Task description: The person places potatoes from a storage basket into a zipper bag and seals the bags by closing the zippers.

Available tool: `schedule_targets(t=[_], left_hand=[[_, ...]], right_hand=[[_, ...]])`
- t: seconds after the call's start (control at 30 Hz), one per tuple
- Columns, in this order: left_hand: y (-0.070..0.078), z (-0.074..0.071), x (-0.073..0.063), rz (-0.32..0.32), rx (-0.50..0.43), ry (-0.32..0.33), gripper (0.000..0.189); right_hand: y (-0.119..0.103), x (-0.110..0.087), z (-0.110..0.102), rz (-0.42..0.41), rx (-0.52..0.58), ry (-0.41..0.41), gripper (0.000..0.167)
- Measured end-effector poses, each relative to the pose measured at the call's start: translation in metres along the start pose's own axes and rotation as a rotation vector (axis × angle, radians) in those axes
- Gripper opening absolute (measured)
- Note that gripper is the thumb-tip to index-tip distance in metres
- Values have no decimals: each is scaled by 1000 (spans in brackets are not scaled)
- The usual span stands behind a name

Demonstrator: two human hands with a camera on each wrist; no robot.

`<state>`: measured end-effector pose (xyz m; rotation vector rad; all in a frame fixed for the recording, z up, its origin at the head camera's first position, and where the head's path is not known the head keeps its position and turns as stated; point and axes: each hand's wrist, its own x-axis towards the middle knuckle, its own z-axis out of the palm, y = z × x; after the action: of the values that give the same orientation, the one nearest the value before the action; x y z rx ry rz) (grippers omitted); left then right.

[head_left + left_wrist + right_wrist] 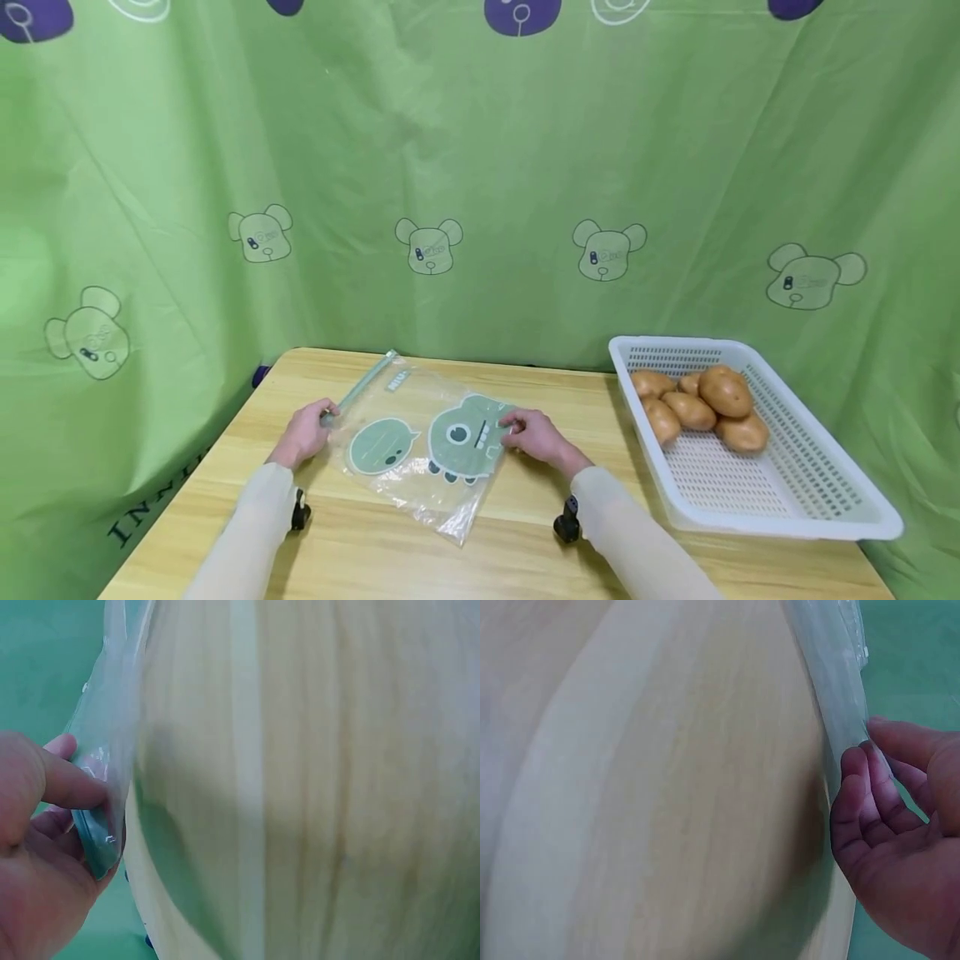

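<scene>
A clear zip bag (pixel 423 492) with a green cartoon monster and a speech bubble printed on it lies slanted across the wooden table. At its left, my left hand (pixel 306 429) pinches the near corner by the green zip strip; thumb and fingers close on that strip (pixel 96 840) in the left wrist view. My right hand (pixel 540 435) holds the bag's right edge beside the printed monster. Seen from the right wrist, the fingertips of this hand (pixel 900 825) pinch the film (pixel 832 697). The bag appears flat, and its underside is hidden.
To the right stands a white plastic basket (pixel 847 527) with perforated walls, holding several potatoes (pixel 725 392) toward its back left. The wooden table (pixel 390 567) ends at a green curtain (pixel 510 308) printed with bear heads. Each wrist wears a small black camera (pixel 567 521).
</scene>
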<state>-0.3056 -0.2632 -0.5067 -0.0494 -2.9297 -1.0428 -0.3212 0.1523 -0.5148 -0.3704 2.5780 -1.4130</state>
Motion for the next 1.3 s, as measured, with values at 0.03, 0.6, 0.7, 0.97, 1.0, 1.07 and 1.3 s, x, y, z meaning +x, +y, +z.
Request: schedule_targets(t=[0.03, 0.6, 0.7, 0.97, 1.0, 1.07, 1.3], left_hand=[[1, -1, 0, -5, -11, 6, 40], [28, -25, 11, 182, -121, 234, 39], [40, -28, 13, 255, -115, 281, 36], [55, -28, 15, 386, -123, 349, 33], [57, -27, 15, 403, -124, 356, 33], [60, -26, 15, 435, -117, 372, 32], [77, -25, 18, 458, -158, 357, 30]], right_hand=[[0, -1, -1, -1, -5, 0, 26], [-3, -17, -16, -28, 58, -105, 17], [-1, -16, -17, -18, 7, -87, 12], [-8, 1, -15, -41, -116, 164, 28], [-9, 2, -15, -42, -107, 172, 32], [-8, 5, -16, -44, -101, 170, 41], [3, 9, -22, -53, -48, 102, 59]])
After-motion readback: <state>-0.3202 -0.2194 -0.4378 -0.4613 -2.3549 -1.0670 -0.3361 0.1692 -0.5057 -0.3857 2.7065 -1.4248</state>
